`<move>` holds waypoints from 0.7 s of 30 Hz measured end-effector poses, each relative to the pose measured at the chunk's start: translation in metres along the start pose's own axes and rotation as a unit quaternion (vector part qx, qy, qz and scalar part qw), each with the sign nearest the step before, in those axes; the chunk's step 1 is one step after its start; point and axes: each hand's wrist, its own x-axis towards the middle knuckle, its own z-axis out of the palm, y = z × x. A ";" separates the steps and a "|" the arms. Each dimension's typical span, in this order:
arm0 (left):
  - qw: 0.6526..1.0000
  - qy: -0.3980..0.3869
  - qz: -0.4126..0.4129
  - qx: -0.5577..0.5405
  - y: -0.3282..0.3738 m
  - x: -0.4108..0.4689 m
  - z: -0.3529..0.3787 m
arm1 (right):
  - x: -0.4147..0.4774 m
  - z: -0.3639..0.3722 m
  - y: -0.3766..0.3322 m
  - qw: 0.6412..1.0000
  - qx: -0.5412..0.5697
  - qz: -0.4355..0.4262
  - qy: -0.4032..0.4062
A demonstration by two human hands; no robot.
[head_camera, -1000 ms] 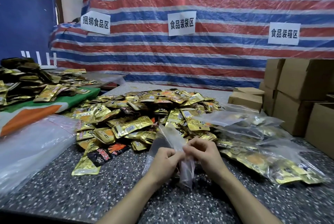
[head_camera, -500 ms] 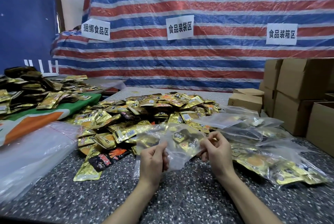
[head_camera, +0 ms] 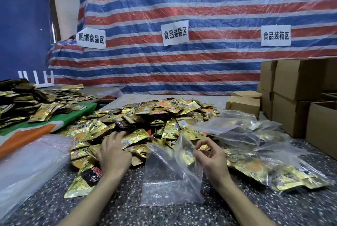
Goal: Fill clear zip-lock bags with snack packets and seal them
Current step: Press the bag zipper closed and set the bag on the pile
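Striped red-and-blue tarpaulin hangs behind a speckled surface, and a broad heap of snack packets covers the middle of it, so most of the work appears to be left. Right of the heap lie several filled bags, clear with gold packets inside; these look like finished ones, though whether their zips are pressed closed cannot be told. Just in front of the heap, a zip-lock bag stands partly lifted off the surface and looks empty, with the speckle showing through its lower half. The right hand pinches its mouth edge between thumb and fingertips and holds that side up. The left hand lies with fingers stretched out flat on the packets at the heap's near left edge, grasping nothing that can be seen. Judged from this, the present bag is at the very start of its round: packets must be gathered, dropped in and the zip run shut. Left of the heap a stack of unused bags waits, and cardboard boxes stand to its far right.
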 end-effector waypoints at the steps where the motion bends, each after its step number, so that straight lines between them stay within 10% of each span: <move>1: 0.999 -0.026 -0.019 0.021 -0.010 0.003 0.000 | 0.000 0.001 0.000 1.000 0.000 -0.001 -0.001; 14: 0.961 0.160 0.151 -0.168 -0.007 -0.002 -0.020 | -0.004 0.007 0.001 1.000 -0.016 0.021 -0.008; 21: 0.952 -0.062 -0.019 -0.299 -0.004 0.006 -0.038 | 0.000 0.007 0.010 0.999 -0.027 0.033 -0.017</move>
